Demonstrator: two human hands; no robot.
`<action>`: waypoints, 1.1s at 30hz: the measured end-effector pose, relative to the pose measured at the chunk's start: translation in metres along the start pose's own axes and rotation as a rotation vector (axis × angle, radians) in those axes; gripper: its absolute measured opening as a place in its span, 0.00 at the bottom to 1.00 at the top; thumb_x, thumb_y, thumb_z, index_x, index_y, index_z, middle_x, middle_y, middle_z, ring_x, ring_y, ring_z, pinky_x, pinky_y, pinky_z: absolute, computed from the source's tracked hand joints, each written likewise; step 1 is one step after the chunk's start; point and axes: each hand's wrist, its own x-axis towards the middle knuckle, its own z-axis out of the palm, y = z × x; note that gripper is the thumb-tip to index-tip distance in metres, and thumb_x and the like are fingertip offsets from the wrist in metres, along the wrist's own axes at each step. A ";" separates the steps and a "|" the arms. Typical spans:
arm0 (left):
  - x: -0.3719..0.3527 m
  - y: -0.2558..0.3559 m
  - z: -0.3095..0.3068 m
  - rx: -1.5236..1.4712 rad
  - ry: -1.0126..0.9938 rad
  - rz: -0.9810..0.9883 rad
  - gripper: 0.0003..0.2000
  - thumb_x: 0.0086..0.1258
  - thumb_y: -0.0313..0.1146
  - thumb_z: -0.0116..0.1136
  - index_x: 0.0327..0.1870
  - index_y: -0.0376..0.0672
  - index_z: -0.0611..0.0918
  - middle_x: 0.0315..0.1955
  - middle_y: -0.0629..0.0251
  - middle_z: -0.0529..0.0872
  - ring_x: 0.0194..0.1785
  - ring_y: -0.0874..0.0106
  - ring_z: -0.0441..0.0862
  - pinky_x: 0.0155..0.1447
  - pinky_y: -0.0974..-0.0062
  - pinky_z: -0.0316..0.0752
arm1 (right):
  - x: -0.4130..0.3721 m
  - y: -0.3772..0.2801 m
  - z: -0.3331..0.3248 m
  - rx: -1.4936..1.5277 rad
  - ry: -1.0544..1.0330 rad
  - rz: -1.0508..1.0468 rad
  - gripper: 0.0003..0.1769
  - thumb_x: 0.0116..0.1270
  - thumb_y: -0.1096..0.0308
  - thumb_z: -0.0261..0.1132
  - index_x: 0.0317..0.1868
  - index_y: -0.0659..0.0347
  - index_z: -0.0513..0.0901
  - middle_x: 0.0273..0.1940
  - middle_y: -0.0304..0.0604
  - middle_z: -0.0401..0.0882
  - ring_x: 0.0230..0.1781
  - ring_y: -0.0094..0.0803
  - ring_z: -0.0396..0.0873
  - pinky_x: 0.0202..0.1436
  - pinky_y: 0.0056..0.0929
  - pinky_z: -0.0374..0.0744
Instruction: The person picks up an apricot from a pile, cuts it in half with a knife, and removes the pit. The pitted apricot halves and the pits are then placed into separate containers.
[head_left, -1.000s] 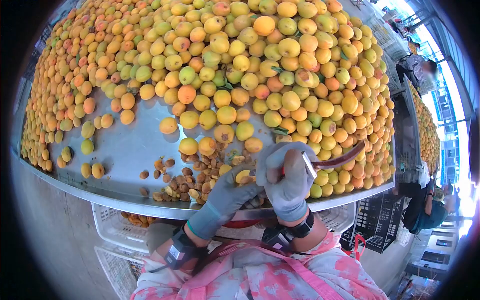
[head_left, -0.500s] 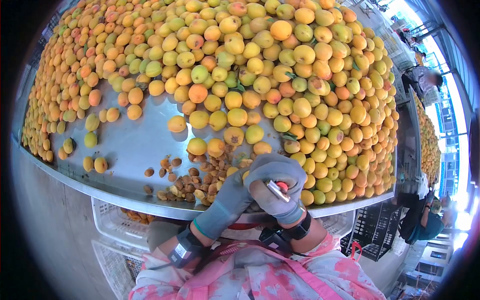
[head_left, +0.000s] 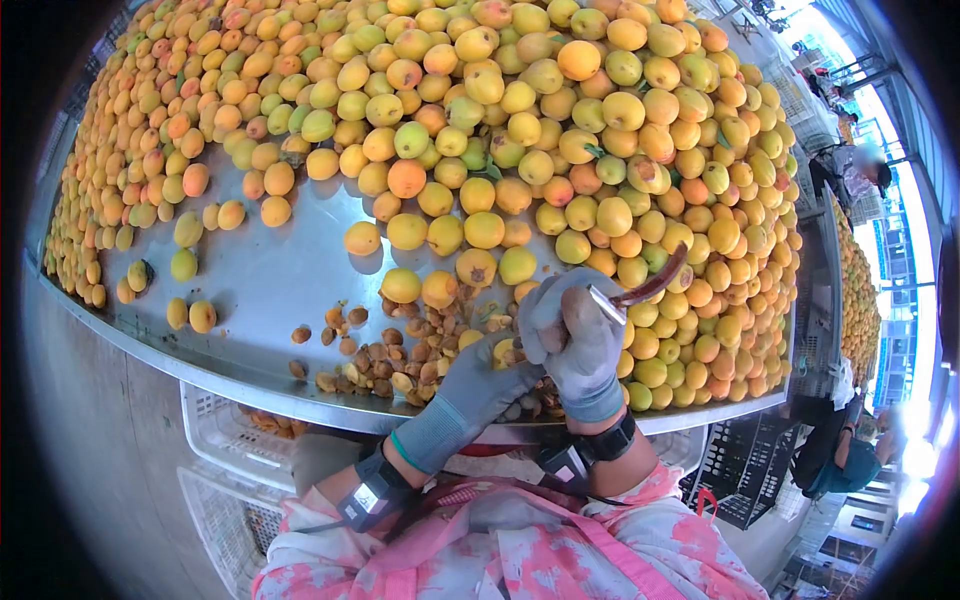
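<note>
My gloved right hand [head_left: 572, 330] is closed around a tool with a curved reddish-brown end [head_left: 655, 282] and a metal collar. The curved end sticks out to the upper right of the fist, over the apricots. Just left of it, my gloved left hand [head_left: 485, 380] has its fingers curled around an apricot [head_left: 503, 352], mostly hidden by the glove. Both hands are close together above the near edge of the metal table [head_left: 280, 265]. A heap of brown pits [head_left: 375, 370] lies on the metal left of my hands.
A large pile of apricots [head_left: 600, 110] covers the back and right of the table. White crates [head_left: 235, 440] stand under the near edge at left, a black crate [head_left: 745, 470] at right. Farther right, a person in dark green [head_left: 845, 462] is near another apricot-covered table [head_left: 858, 290].
My right hand has lifted slightly and turned, so the tool's curved end now shows at the upper right. The hands have moved a little apart, and the left fingers show more of the apricot.
</note>
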 end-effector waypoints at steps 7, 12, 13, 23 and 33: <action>-0.003 0.000 0.000 -0.022 -0.030 0.049 0.16 0.65 0.34 0.64 0.52 0.43 0.77 0.30 0.74 0.81 0.24 0.84 0.78 0.23 0.88 0.71 | -0.012 0.024 0.000 -0.992 0.102 -0.374 0.25 0.56 0.75 0.70 0.53 0.64 0.70 0.35 0.38 0.79 0.35 0.29 0.80 0.41 0.27 0.79; 0.002 -0.004 0.003 0.074 -0.041 0.062 0.17 0.66 0.33 0.62 0.54 0.43 0.76 0.25 0.74 0.80 0.22 0.84 0.76 0.22 0.87 0.69 | 0.008 -0.006 -0.002 -0.254 -0.052 -0.159 0.10 0.70 0.65 0.59 0.32 0.61 0.75 0.21 0.34 0.70 0.21 0.29 0.73 0.25 0.24 0.73; 0.000 -0.003 0.003 0.083 -0.052 0.079 0.15 0.65 0.34 0.63 0.51 0.43 0.78 0.27 0.74 0.80 0.24 0.84 0.76 0.24 0.86 0.69 | 0.012 -0.010 0.005 -0.254 -0.047 -0.163 0.10 0.70 0.65 0.59 0.32 0.61 0.75 0.21 0.34 0.70 0.21 0.29 0.73 0.25 0.24 0.73; -0.010 0.014 0.006 0.140 -0.124 -0.047 0.20 0.66 0.38 0.63 0.57 0.43 0.75 0.20 0.73 0.78 0.19 0.83 0.72 0.21 0.84 0.64 | 0.007 -0.019 0.022 0.232 0.146 0.024 0.25 0.77 0.51 0.45 0.22 0.55 0.64 0.10 0.28 0.52 0.07 0.21 0.52 0.12 0.23 0.53; 0.022 -0.024 -0.003 0.504 -0.166 1.018 0.19 0.63 0.39 0.67 0.51 0.42 0.79 0.28 0.72 0.81 0.27 0.84 0.75 0.29 0.82 0.70 | -0.002 -0.015 0.003 -0.592 -0.359 -0.417 0.25 0.44 0.64 0.80 0.44 0.60 0.81 0.38 0.38 0.82 0.38 0.30 0.79 0.40 0.27 0.75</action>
